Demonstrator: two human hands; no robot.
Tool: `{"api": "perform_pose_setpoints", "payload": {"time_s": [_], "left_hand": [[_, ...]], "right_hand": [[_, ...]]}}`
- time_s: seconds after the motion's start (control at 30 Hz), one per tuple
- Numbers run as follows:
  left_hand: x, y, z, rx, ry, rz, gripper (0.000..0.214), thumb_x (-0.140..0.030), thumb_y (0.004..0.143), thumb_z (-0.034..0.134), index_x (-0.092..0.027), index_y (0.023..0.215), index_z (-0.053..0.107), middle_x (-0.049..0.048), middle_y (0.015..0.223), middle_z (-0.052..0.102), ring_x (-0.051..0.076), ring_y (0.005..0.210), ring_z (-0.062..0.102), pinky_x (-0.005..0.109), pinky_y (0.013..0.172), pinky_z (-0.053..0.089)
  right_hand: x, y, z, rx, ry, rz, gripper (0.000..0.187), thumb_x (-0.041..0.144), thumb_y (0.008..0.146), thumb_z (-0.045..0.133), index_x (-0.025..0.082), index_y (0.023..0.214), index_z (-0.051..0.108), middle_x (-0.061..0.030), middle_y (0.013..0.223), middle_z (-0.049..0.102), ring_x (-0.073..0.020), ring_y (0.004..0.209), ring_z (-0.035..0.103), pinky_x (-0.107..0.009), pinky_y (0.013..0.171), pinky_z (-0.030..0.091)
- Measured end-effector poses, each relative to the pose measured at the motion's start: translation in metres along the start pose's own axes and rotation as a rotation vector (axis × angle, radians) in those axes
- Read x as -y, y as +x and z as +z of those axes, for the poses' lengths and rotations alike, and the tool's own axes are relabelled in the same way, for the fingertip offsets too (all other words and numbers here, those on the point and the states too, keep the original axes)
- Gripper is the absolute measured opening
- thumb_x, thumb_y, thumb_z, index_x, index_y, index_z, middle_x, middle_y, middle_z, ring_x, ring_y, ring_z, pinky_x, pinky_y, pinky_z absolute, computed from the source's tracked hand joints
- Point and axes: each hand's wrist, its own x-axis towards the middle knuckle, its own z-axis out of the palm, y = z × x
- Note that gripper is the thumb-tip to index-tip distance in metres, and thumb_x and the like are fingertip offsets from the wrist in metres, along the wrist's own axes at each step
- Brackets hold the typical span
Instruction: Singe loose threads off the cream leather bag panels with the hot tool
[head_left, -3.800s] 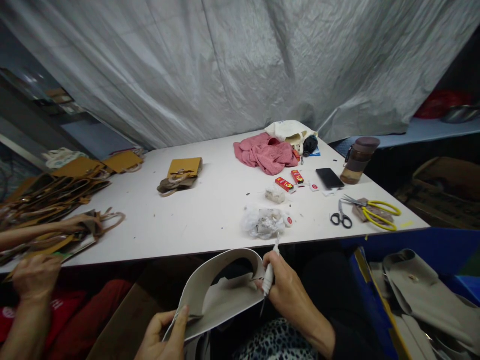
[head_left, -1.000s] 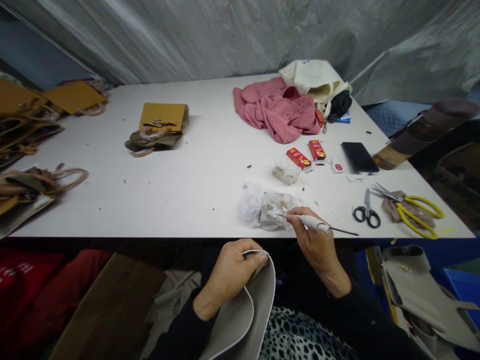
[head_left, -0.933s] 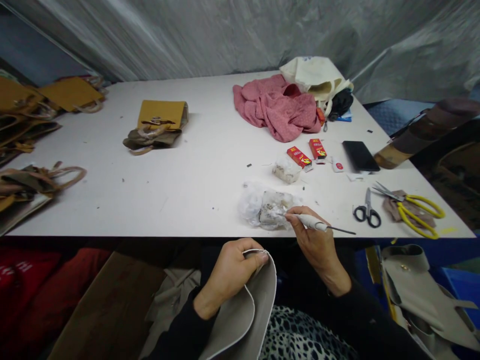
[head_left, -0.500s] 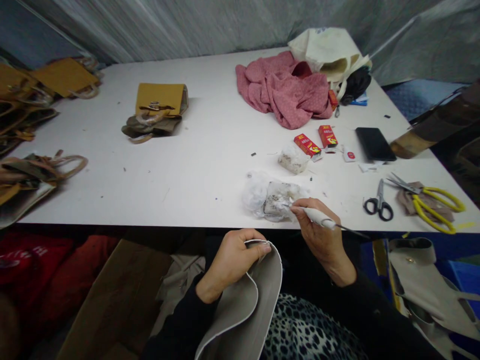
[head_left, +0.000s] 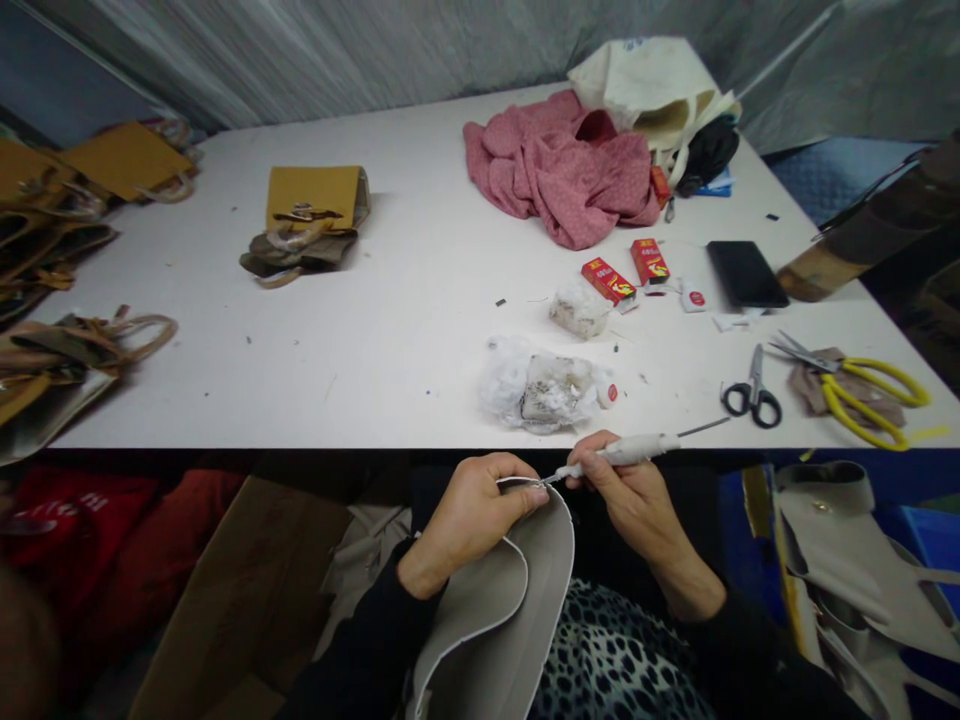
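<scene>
My left hand [head_left: 480,515] pinches the top edge of a grey-beige leather bag panel [head_left: 540,610], which curves in two layers over my lap. My right hand [head_left: 634,500] grips a slim white-handled tool [head_left: 637,449]. A thin metal rod sticks out of its back end. Its tip meets the panel's pale edge close to my left thumb; I cannot tell exactly what kind of tool it is. Just beyond, on the table's front, lies a smudged whitish block [head_left: 559,387] in crumpled clear plastic, with a small red-and-white disc beside it.
On the white table [head_left: 390,330] are a second plastic-wrapped lump [head_left: 579,312], red boxes [head_left: 609,283], a black phone [head_left: 747,274], black-handled scissors [head_left: 756,392], yellow-handled scissors [head_left: 870,395], a pink cloth [head_left: 562,170] and a mustard bag [head_left: 311,200]. More grey-beige pieces [head_left: 840,540] lie at lower right.
My right hand has brought the tool's tip from the plastic-wrapped block down and left to the panel's edge. My left hand still holds the panel in nearly the same place.
</scene>
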Motion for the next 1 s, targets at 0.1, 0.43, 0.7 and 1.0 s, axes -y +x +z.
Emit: {"api": "perform_pose_setpoints", "payload": {"time_s": [0.1, 0.43, 0.7, 1.0], "left_hand": [[-0.002, -0.002, 0.002, 0.012, 0.005, 0.002, 0.009, -0.026, 0.081, 0.073, -0.019, 0.080, 0.078, 0.0015, 0.080, 0.077, 0.018, 0.076, 0.066, 0.027, 0.073, 0.048], [0.002, 0.004, 0.005, 0.010, -0.079, -0.005, 0.008, -0.023, 0.074, 0.072, -0.017, 0.072, 0.075, 0.0005, 0.067, 0.068, 0.015, 0.064, 0.056, 0.026, 0.063, 0.041], [0.012, 0.004, -0.001, -0.094, -0.206, -0.054, 0.015, -0.029, 0.070, 0.073, -0.015, 0.067, 0.074, 0.0033, 0.063, 0.068, 0.016, 0.063, 0.056, 0.027, 0.063, 0.042], [0.028, 0.000, -0.017, -0.192, -0.322, -0.068, 0.017, -0.033, 0.073, 0.075, -0.016, 0.072, 0.070, 0.0017, 0.062, 0.065, 0.015, 0.060, 0.054, 0.026, 0.061, 0.041]], "right_hand": [[-0.001, -0.001, -0.004, 0.022, -0.029, 0.007, 0.032, 0.044, 0.104, 0.056, 0.020, 0.087, 0.067, -0.0012, 0.072, 0.067, -0.0158, 0.067, 0.063, -0.027, 0.064, 0.051], [0.000, -0.003, -0.008, 0.143, -0.022, -0.054, 0.023, 0.035, 0.106, 0.056, 0.022, 0.091, 0.067, 0.0005, 0.079, 0.066, -0.0147, 0.075, 0.063, -0.027, 0.073, 0.050], [-0.026, -0.020, 0.018, -0.153, 0.235, -0.069, 0.017, 0.033, 0.105, 0.059, 0.026, 0.098, 0.072, 0.0001, 0.086, 0.071, -0.0153, 0.081, 0.068, -0.027, 0.077, 0.056], [-0.003, 0.033, -0.013, -0.321, -0.275, -0.251, 0.013, 0.032, 0.104, 0.059, 0.023, 0.098, 0.067, -0.0004, 0.085, 0.069, -0.0185, 0.083, 0.066, -0.037, 0.091, 0.050]]}}
